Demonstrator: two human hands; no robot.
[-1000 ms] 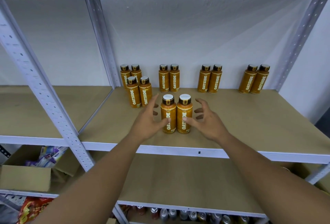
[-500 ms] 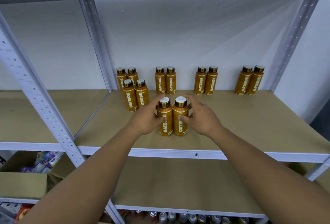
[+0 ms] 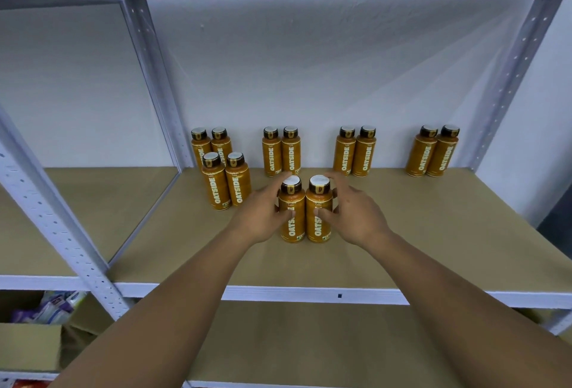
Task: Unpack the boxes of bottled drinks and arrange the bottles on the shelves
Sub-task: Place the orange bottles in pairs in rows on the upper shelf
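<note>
Two orange Oatside bottles stand side by side on the tan shelf board [image 3: 433,232], in front of the second pair at the back. My left hand [image 3: 263,217] grips the left bottle [image 3: 291,226], fingers curled round its side. My right hand [image 3: 353,217] grips the right bottle [image 3: 318,226] the same way. Along the back wall stand pairs of the same bottles [image 3: 280,152], [image 3: 356,152], [image 3: 433,152]. At the back left a group of several bottles [image 3: 226,183] stands two deep.
Grey perforated uprights [image 3: 55,232] frame the shelf bay on both sides. On the lower shelf at the left sits an open cardboard box [image 3: 28,344] with packets in it. A second tan board [image 3: 294,341] lies below.
Both hands closed from spread fingers onto the two front bottles and pushed them a little toward the back of the shelf.
</note>
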